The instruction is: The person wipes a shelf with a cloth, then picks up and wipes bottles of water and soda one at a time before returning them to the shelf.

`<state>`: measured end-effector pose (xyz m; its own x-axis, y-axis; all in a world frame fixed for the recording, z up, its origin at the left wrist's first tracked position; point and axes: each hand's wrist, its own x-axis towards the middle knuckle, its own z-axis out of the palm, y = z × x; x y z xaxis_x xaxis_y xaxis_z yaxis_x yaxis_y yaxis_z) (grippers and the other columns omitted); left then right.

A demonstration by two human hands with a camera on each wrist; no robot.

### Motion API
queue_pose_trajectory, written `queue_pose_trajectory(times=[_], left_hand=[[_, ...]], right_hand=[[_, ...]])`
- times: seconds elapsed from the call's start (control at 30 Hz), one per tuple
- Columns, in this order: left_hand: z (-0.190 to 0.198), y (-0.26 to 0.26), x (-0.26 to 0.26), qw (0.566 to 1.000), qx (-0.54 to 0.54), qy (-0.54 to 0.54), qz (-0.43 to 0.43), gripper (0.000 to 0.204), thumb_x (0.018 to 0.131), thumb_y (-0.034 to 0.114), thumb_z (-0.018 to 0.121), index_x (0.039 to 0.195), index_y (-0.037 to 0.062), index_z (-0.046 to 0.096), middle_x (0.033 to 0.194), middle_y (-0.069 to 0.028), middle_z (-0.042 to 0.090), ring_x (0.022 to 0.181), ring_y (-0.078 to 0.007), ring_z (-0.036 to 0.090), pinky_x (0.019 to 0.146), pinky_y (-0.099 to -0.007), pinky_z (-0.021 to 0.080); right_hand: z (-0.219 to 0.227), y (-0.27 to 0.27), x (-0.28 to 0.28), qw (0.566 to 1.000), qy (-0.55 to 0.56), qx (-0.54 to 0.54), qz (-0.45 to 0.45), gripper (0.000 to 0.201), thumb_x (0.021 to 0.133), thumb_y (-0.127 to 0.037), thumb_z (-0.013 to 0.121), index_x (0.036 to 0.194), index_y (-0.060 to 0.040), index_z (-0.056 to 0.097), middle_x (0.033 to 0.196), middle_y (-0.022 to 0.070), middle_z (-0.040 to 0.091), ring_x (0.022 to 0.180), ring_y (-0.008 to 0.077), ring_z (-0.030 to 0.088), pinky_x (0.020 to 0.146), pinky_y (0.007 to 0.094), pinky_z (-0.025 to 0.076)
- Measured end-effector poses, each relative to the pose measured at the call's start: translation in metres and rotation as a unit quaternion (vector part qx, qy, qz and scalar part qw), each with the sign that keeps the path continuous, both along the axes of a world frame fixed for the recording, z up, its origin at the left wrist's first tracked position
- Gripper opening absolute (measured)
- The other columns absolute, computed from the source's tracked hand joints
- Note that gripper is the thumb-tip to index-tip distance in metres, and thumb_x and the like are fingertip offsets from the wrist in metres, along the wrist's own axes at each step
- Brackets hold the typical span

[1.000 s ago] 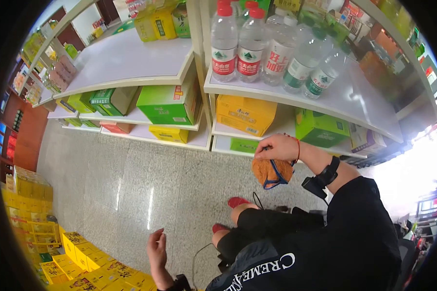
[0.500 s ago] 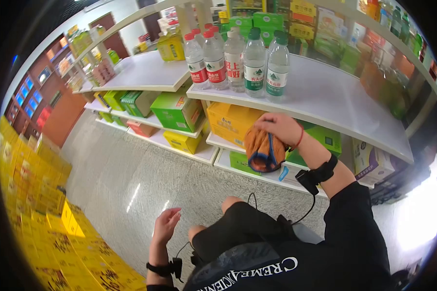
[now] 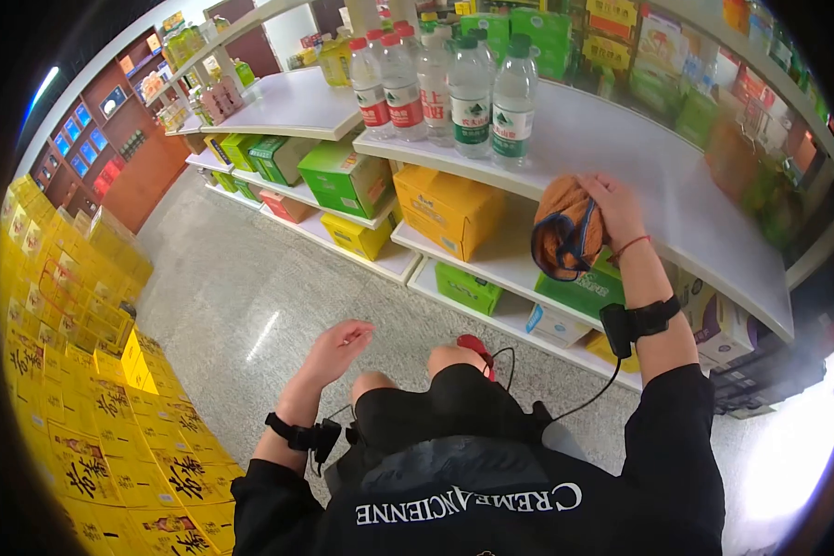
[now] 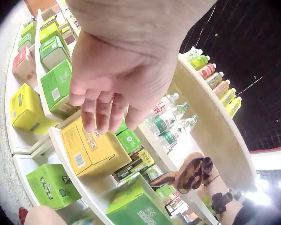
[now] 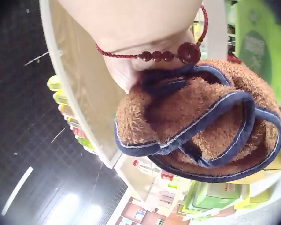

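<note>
My right hand [image 3: 618,208] grips a bunched orange-brown terry cloth [image 3: 554,208] with dark blue edging, at the front edge of the white shelf board [image 3: 663,176]. Seen from the right wrist, the crumpled cloth [image 5: 215,122] hides most of the fingers. Water bottles [image 3: 473,111] with red, white and green caps stand on that board, just left of the cloth. Down in front of the lap hangs my left hand [image 3: 336,352], holding nothing. Its fingers look loose and lightly bent in the left wrist view, where the hand [image 4: 126,70] overlaps a yellow carton.
Lower shelves hold an orange-yellow carton [image 3: 445,208], a green carton [image 3: 343,176] and several others. Stacked yellow cartons [image 3: 111,426] line the left side. A grey speckled floor [image 3: 222,269] lies between them and the shelves. Cables run from both wrist cameras.
My right hand has risen with the cloth and moved right, from below the shelf board to its front edge. My left hand has come up and inward. The head view has tilted up.
</note>
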<state>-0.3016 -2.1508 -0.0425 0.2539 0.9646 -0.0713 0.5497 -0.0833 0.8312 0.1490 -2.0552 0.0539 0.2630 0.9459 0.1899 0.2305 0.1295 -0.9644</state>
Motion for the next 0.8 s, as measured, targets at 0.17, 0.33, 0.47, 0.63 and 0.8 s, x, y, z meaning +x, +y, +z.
queue_pose_trajectory(times=[0.17,0.33,0.47,0.63,0.8], left_hand=[[-0.031,0.01,0.012,0.997,-0.021,0.015,-0.068,0.022,0.087,0.015,0.059,0.105,0.0021,0.062,0.091,-0.0057,0.064,0.083,-0.012,0.058,0.075,-0.0274,0.048],[-0.051,0.002,0.004,0.996,-0.018,-0.003,-0.087,0.023,0.088,0.018,0.058,0.106,0.0034,0.062,0.092,-0.0104,0.065,0.08,-0.0177,0.06,0.074,-0.0291,0.048],[-0.055,-0.011,-0.01,0.995,-0.043,-0.026,-0.087,0.023,0.089,0.017,0.058,0.106,0.0033,0.062,0.09,-0.0083,0.064,0.079,-0.0143,0.058,0.072,-0.0272,0.047],[-0.069,-0.019,-0.037,0.993,-0.064,-0.053,-0.08,0.023,0.089,0.017,0.058,0.107,0.0036,0.062,0.088,-0.0068,0.064,0.079,-0.0128,0.058,0.073,-0.0265,0.047],[-0.065,-0.027,-0.045,0.997,-0.061,-0.031,-0.047,0.024,0.088,0.018,0.058,0.108,0.0041,0.062,0.09,-0.007,0.065,0.081,-0.0134,0.059,0.075,-0.027,0.046]], right_hand=[[-0.022,0.007,0.011,0.998,0.031,-0.046,0.035,0.031,0.084,-0.031,0.063,0.088,0.0002,0.066,0.077,0.0009,0.061,0.07,0.0084,0.053,0.066,0.0253,0.045],[0.016,0.029,0.033,0.992,-0.089,0.01,0.089,0.029,0.085,-0.027,0.061,0.094,0.0004,0.064,0.089,0.0034,0.062,0.08,0.0123,0.057,0.075,0.0272,0.046],[0.043,0.039,0.039,0.993,0.028,0.02,0.117,0.029,0.085,-0.025,0.061,0.103,-0.0022,0.063,0.101,0.0066,0.062,0.092,0.0152,0.059,0.081,0.0288,0.048],[0.119,0.032,-0.001,0.998,0.032,0.006,0.045,0.027,0.083,-0.023,0.065,0.095,0.0008,0.063,0.084,0.0082,0.065,0.072,0.0164,0.062,0.064,0.0278,0.05],[0.189,0.017,-0.011,0.993,0.04,0.075,0.079,0.029,0.082,-0.026,0.065,0.096,-0.0005,0.064,0.086,0.0105,0.067,0.074,0.0203,0.064,0.067,0.0324,0.053]])
